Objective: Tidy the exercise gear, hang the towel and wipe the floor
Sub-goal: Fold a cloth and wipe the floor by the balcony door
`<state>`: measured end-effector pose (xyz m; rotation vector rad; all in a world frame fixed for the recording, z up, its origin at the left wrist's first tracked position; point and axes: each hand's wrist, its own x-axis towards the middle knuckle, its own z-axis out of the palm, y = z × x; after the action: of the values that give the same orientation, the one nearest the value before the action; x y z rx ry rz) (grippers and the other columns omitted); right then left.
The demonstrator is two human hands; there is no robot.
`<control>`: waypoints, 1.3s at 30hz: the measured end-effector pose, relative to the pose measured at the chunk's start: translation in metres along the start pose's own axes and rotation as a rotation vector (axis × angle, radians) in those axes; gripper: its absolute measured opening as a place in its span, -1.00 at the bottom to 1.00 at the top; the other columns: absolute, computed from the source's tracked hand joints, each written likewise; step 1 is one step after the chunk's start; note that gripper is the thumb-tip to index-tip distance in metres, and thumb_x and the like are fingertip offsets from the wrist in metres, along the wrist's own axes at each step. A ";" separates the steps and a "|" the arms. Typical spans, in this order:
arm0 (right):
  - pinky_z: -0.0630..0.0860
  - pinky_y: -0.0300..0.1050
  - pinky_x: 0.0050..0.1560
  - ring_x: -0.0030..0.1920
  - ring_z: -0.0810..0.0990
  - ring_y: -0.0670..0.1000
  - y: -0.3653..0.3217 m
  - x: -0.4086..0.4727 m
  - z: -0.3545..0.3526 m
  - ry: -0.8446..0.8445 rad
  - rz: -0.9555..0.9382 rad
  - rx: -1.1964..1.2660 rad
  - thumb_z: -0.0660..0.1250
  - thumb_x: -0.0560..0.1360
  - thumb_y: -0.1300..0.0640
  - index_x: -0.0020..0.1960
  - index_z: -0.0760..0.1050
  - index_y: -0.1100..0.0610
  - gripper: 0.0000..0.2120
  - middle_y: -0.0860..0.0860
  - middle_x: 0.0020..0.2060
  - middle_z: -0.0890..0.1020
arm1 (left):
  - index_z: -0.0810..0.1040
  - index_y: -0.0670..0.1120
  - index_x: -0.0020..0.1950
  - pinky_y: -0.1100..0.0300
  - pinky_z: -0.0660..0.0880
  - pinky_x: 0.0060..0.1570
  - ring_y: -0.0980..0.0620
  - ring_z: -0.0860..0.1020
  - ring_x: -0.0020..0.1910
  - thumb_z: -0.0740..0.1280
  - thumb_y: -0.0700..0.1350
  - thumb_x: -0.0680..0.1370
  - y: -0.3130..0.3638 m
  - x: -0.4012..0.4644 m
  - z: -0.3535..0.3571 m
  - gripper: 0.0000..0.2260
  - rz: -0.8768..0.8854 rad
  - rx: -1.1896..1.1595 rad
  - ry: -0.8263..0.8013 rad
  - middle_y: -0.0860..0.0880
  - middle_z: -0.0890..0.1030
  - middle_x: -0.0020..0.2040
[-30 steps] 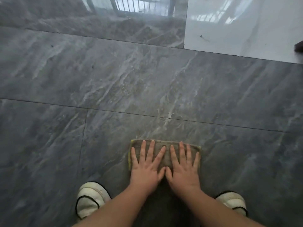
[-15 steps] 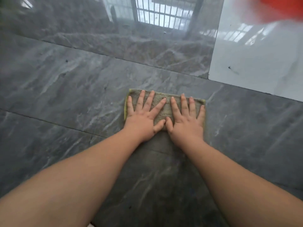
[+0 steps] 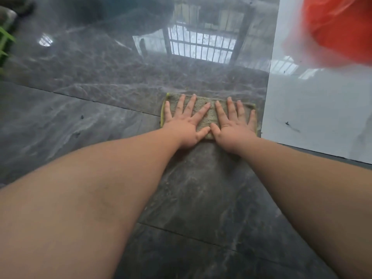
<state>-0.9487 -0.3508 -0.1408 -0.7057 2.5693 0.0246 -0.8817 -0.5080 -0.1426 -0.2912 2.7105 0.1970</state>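
Note:
A grey-green cloth (image 3: 209, 116) with a yellow edge lies flat on the dark marbled floor tiles (image 3: 80, 127). My left hand (image 3: 184, 125) presses on its left half, palm down with the fingers spread. My right hand (image 3: 234, 127) presses on its right half the same way. The thumbs almost touch at the cloth's near edge. Neither hand curls around the cloth. Both arms are stretched far forward. The cloth's right end lies close to the seam with the white tile (image 3: 314, 109).
A blurred red object (image 3: 338, 27) sits on the white tile at the far right. Green leaves (image 3: 5, 39) and a dark object (image 3: 18, 7) show at the far left. The glossy floor mirrors a barred window (image 3: 201, 45) ahead.
Both hands have slid the cloth forward across the floor, away from my feet and toward the white tile. My shoes have dropped out of view and my arms are now extended.

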 end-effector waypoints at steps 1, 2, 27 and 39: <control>-0.38 0.33 0.46 0.55 -0.40 0.07 -0.002 -0.003 -0.002 -0.021 0.004 0.013 -0.14 0.59 -0.28 0.56 -0.35 -0.18 -0.36 -0.04 0.57 -0.35 | -0.32 0.32 0.50 -0.39 -0.36 0.37 -0.11 -0.41 0.53 -0.09 0.40 0.53 0.000 -0.002 -0.001 -0.37 0.004 0.001 -0.010 0.01 -0.37 0.58; -0.37 0.33 0.46 0.55 -0.40 0.08 -0.005 -0.007 -0.001 -0.031 0.013 0.024 -0.13 0.60 -0.27 0.57 -0.35 -0.16 -0.35 -0.02 0.57 -0.35 | -0.33 0.31 0.51 -0.39 -0.35 0.37 -0.12 -0.41 0.52 -0.09 0.39 0.53 0.000 -0.005 -0.002 -0.36 0.009 0.004 -0.018 0.01 -0.37 0.58; 0.05 0.42 0.46 0.57 0.12 0.19 -0.056 -0.375 0.183 -0.099 -0.165 0.049 0.17 0.46 -0.21 0.57 0.15 -0.04 -0.28 0.09 0.57 0.17 | 0.14 0.17 0.57 -0.42 0.05 0.37 -0.23 0.08 0.56 0.17 0.34 0.47 0.065 -0.400 0.169 -0.31 -0.185 -0.120 -0.095 -0.12 0.16 0.59; -0.03 0.38 0.50 0.59 0.03 0.14 -0.078 -0.329 0.168 -0.031 -0.283 0.013 0.17 0.52 -0.23 0.60 0.05 -0.10 -0.30 0.04 0.59 0.08 | -0.11 0.26 0.58 -0.39 -0.14 0.44 -0.16 -0.14 0.59 0.09 0.39 0.49 0.033 -0.381 0.165 -0.27 -0.282 -0.152 -0.084 -0.05 -0.09 0.63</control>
<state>-0.5881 -0.2379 -0.1346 -1.0483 2.4145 -0.0725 -0.4854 -0.3799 -0.1338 -0.6872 2.5400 0.3252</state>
